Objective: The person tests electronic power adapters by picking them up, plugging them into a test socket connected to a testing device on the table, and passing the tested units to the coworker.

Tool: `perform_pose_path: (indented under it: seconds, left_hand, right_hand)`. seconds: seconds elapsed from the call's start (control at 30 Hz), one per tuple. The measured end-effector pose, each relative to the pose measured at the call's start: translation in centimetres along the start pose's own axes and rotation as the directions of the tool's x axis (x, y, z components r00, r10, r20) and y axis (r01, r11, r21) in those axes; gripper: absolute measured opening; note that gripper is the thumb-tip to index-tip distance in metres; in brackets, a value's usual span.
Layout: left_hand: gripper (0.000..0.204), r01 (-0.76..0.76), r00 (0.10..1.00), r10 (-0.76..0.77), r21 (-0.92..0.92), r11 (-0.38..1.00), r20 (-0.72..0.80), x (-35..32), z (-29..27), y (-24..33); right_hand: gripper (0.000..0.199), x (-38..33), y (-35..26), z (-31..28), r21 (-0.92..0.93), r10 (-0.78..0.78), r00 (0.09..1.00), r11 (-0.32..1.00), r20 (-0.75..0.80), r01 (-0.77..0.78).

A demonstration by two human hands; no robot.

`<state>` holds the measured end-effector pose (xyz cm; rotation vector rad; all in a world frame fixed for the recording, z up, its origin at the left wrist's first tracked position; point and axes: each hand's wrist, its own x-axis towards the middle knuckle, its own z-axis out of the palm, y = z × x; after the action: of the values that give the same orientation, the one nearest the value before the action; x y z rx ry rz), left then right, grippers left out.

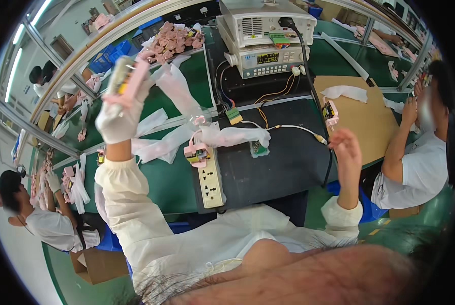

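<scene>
My left hand [119,119], in a white glove, is raised above the green bench and grips a pink device [125,80] with a pale translucent part. My right hand [345,147], bare, hovers with loosely spread fingers beside the yellow-tipped end of a white cable [296,128] over the black mat [288,157]; it holds nothing that I can see. Another pink device [197,152] sits on the top of a cream power strip [210,180], half covered by clear plastic bags [227,136]. A small green circuit board [259,149] lies on the mat.
Two stacked bench instruments [263,38] stand at the back with wires running down. A pile of pink devices [172,39] lies far left of them. A person in white [415,162] works at the right by a cardboard sheet [370,119]; other workers sit at left.
</scene>
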<state>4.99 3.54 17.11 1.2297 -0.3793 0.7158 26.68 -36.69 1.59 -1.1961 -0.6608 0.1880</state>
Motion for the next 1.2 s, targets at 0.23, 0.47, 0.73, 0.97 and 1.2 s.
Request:
perform_pose_path:
  seconds: [0.23,0.47,0.73,0.97,1.2]
  left_hand:
    - [0.088,0.004,0.974,0.092,-0.419,0.908,0.209,-2.4,7.6,4.4]
    - [0.070,0.009,0.986,0.067,-0.450,0.893,0.152,-5.5,11.9,4.7]
    - [0.047,-0.199,0.977,0.073,0.722,0.662,0.202,-11.0,12.2,0.3]
    - [0.070,-0.292,0.924,-0.169,0.918,0.269,0.343,-15.6,11.7,-5.2]
    - [0.063,0.624,0.748,-0.629,0.547,0.557,-0.213,-20.2,8.5,-6.1]
  right_hand:
    - [0.100,-3.3,2.0,12.8,0.147,-0.077,0.830,0.989,0.552,-0.007]
    - [0.077,-3.5,0.6,19.3,0.073,0.044,0.773,0.991,0.633,-0.115]
    - [0.043,-6.1,-0.4,17.1,0.361,0.137,0.534,0.596,0.834,-0.717]
    - [0.055,-7.5,0.6,16.6,0.077,0.411,0.535,0.736,0.738,-0.673]
    - [0.054,-8.2,3.2,16.7,0.113,0.299,0.702,0.873,0.646,-0.475]
